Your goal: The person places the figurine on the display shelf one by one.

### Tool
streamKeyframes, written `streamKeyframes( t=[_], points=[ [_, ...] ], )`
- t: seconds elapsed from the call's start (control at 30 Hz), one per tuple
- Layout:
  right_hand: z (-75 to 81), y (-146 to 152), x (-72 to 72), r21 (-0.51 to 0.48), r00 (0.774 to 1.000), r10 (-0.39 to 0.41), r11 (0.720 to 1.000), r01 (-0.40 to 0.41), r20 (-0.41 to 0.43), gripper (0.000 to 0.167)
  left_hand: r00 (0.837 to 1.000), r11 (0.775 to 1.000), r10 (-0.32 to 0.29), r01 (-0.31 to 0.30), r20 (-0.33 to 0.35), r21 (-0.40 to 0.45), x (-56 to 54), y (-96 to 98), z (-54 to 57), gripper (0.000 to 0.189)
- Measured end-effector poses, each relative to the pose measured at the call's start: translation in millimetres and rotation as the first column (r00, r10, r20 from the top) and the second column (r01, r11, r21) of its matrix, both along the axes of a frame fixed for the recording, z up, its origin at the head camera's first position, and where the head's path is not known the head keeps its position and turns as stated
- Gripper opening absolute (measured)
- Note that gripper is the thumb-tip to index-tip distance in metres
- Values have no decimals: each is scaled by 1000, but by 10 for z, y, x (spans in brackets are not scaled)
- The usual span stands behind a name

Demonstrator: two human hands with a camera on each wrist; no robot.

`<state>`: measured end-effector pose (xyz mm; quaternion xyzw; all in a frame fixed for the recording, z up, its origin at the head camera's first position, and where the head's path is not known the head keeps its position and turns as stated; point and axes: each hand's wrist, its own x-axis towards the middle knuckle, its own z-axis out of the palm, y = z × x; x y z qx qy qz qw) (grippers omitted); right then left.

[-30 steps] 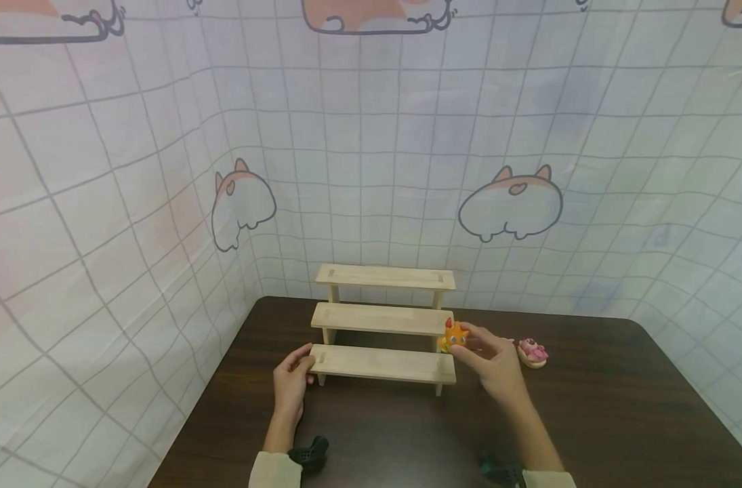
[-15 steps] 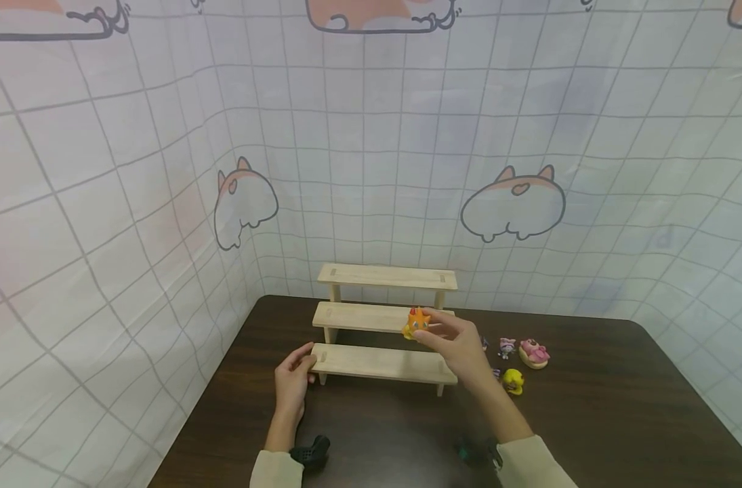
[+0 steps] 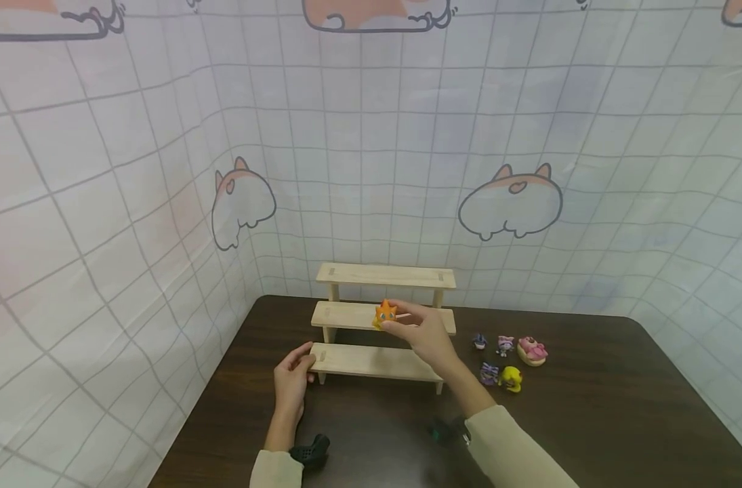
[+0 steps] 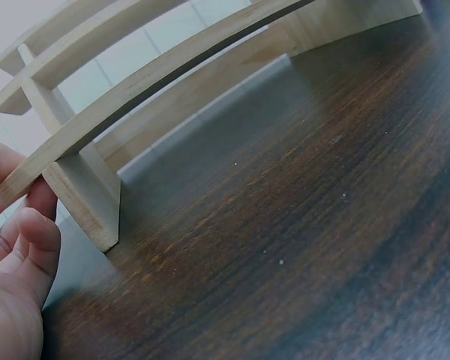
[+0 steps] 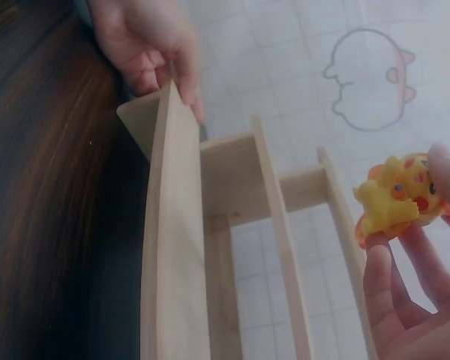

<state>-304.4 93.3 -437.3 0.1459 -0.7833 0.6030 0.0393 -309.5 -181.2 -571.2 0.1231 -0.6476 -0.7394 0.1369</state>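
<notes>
A three-step wooden display stand (image 3: 377, 360) stands on the dark table. My left hand (image 3: 290, 385) grips the left end of its lowest step, thumb on top and fingers underneath, as the left wrist view also shows. Between the thumb and fingers of my right hand (image 3: 430, 340) is a small toy figurine (image 3: 385, 315), orange and spiky with blue eyes in the head view. In the right wrist view the figurine (image 5: 394, 199) shows a yellow body with red cheeks and orange edges. It is held up and overlaps the middle step in the head view.
Right of the stand, several other figurines lie on the table (image 3: 614, 400): a pink one on a round tan base (image 3: 532, 352), a pink-and-white one (image 3: 505, 346), a yellow one (image 3: 511, 379) and purple ones (image 3: 489, 373). A white grid-patterned cloth (image 3: 371, 169) hangs close behind the stand.
My right hand has carried the orange figurine leftward from the stand's right end to the middle step, uncovering the figurines on the right. My left hand keeps its grip on the lowest step.
</notes>
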Motion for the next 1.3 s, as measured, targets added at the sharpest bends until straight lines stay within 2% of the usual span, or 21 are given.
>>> streamKeyframes(
  t=[0.33,0.7,1.0,1.3],
  points=[
    [-37,-259,-156,-25,998,51,998,-51,23,47,1000,1000,-3,3,7,9,-2,-14,-13,33],
    [-98,-490,-280,-64,998,53,997,-51,44,48,1000,1000,-12,12,13,7,8,-5,-12,35],
    [-62,-651,-352,-35,997,61,998,-59,55,47,1000,1000,-7,7,3,12,-1,-10,1,36],
    [-151,-734,-480,15,998,40,999,-40,47,47,1000,1000,-6,6,9,10,-6,-15,-1,35]
  ],
)
